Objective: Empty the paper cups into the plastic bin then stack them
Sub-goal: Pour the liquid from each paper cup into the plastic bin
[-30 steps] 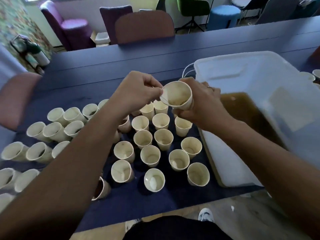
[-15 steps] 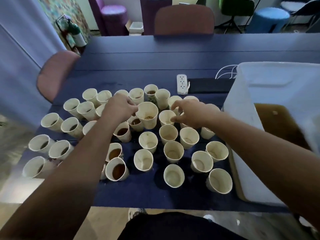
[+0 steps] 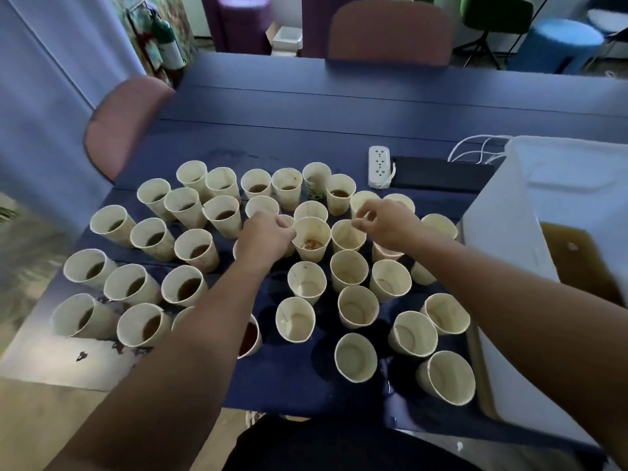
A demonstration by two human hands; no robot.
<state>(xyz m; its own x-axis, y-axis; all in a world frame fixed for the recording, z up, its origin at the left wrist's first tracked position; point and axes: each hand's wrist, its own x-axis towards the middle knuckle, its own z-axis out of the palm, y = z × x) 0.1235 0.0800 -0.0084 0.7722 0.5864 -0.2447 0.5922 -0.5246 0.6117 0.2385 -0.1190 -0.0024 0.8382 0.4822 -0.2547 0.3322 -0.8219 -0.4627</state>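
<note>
While many paper cups (image 3: 307, 287) stand on the blue table (image 3: 306, 117) mid-frame, left hand (image 3: 263, 239) pinches the rim of a cup with brown residue (image 3: 312, 239) at centre. Right hand (image 3: 387, 223) hovers just right of it, fingers loosely curled, apparently holding nothing. White plastic bin (image 3: 503, 253) with brown liquid sits at right edge.

Both arms extended — left hand (image 3: 265, 237) curled, right hand (image 3: 387, 224) loosely pinched

Dim, bluish indoor light, soft overall.
Glare whitens the near left corner of the counter (image 3: 44, 355); the edges bend from the wide lens and the left edge is blurred.
</note>
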